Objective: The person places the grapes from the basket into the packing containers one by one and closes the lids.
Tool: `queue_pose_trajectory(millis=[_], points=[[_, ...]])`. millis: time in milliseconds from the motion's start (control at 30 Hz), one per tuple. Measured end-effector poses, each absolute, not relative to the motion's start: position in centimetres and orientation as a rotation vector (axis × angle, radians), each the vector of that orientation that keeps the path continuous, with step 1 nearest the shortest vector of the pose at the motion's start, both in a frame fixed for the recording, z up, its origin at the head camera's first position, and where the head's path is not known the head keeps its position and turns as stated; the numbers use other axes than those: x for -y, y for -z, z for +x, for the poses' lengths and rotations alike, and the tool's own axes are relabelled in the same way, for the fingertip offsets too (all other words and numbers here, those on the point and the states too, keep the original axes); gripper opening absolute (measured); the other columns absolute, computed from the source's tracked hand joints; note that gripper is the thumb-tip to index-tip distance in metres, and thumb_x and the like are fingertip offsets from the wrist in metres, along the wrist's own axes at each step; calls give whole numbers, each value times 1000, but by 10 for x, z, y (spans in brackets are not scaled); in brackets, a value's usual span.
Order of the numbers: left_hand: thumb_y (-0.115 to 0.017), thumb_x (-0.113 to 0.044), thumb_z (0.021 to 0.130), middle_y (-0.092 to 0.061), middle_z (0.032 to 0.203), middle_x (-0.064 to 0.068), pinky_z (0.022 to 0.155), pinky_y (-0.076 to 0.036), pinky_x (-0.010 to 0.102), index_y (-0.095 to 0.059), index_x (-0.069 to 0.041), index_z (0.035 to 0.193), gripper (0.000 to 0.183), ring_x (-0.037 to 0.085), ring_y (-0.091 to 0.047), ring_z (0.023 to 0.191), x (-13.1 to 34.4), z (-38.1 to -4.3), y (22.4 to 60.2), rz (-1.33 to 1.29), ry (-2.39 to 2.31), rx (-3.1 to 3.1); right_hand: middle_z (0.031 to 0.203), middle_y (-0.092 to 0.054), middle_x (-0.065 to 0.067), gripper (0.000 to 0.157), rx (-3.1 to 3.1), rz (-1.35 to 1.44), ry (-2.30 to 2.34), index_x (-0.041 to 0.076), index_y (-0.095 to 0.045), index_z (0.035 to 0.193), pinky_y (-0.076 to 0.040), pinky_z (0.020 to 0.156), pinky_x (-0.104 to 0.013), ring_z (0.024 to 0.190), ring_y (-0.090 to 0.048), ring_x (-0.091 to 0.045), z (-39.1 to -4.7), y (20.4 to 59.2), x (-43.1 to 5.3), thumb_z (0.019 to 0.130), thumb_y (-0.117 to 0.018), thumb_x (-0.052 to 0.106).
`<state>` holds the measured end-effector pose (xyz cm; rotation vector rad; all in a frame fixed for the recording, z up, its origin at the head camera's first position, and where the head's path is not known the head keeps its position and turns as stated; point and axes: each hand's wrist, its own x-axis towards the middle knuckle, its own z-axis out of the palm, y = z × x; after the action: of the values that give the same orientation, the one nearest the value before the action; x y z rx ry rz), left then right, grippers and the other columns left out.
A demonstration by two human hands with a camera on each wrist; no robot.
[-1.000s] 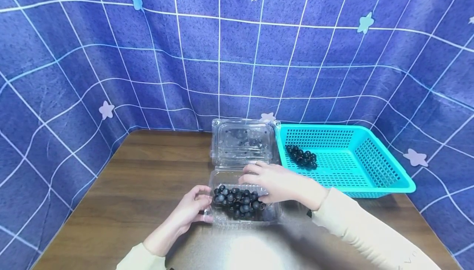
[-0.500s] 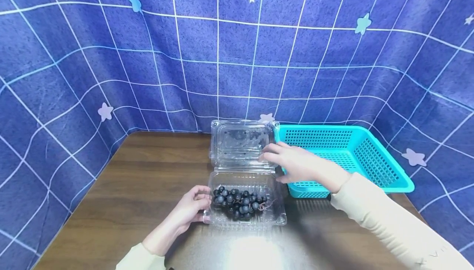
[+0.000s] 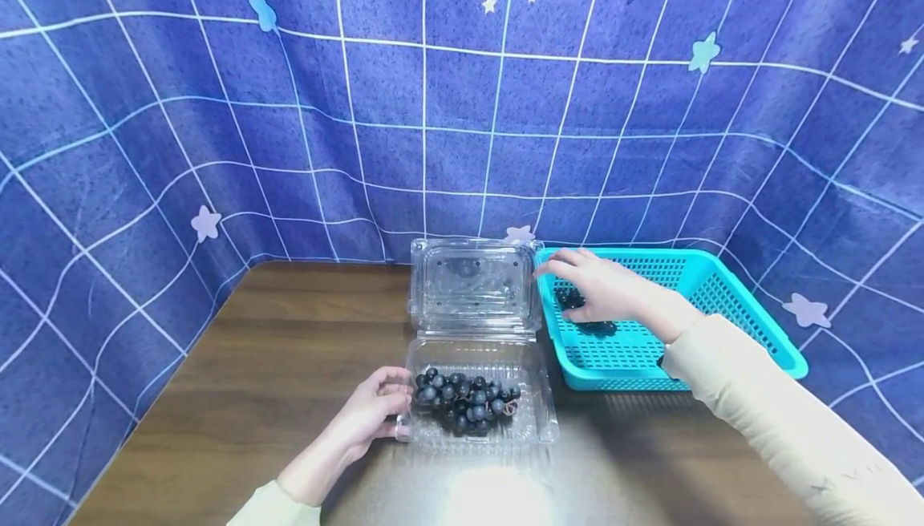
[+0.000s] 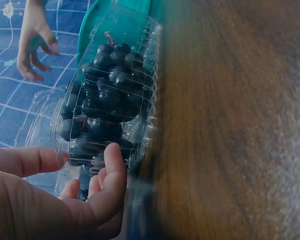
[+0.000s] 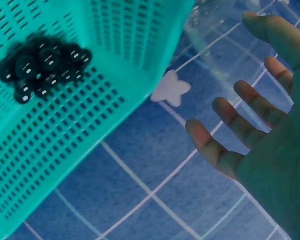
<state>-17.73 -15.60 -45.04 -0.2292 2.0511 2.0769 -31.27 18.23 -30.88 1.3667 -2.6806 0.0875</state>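
A clear plastic clamshell box (image 3: 537, 418) lies unfolded on the table with a bunch of dark grapes (image 3: 469, 402) inside. My left hand (image 3: 370, 418) grips its left end; in the left wrist view the thumb (image 4: 115, 157) presses the near side wall. My right hand (image 3: 609, 292) is over the left part of a turquoise basket (image 3: 765, 333), holding nothing. Its fingers are spread and loosely bent in the right wrist view. Below it, a second bunch of dark grapes (image 5: 40, 65) lies in the basket, partly hidden by the hand in the head view.
The box's lid (image 3: 480, 285) leans back toward the blue checked curtain (image 3: 462, 109), close to the basket's left wall. Brown wooden table (image 3: 310, 317) extends left of the box. Glare shows on the table near its front.
My right hand has lifted away from the grapes in the box and moved right, over the basket. The left hand has stayed at the box's left end.
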Motion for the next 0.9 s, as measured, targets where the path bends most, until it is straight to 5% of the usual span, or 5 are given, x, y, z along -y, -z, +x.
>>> queue_pose_trajectory(millis=[900], points=[[-54,1,82,-50,112,20,75,-57,46,-37,5,131,51,25,-54,93,162,-177,454,-161,-2101,-2002,140,-42,-14,64,2989,1032,-165,21,-46,135,-37,91,-69,125,-37,-43,-374,352,-209,80,-75,30]])
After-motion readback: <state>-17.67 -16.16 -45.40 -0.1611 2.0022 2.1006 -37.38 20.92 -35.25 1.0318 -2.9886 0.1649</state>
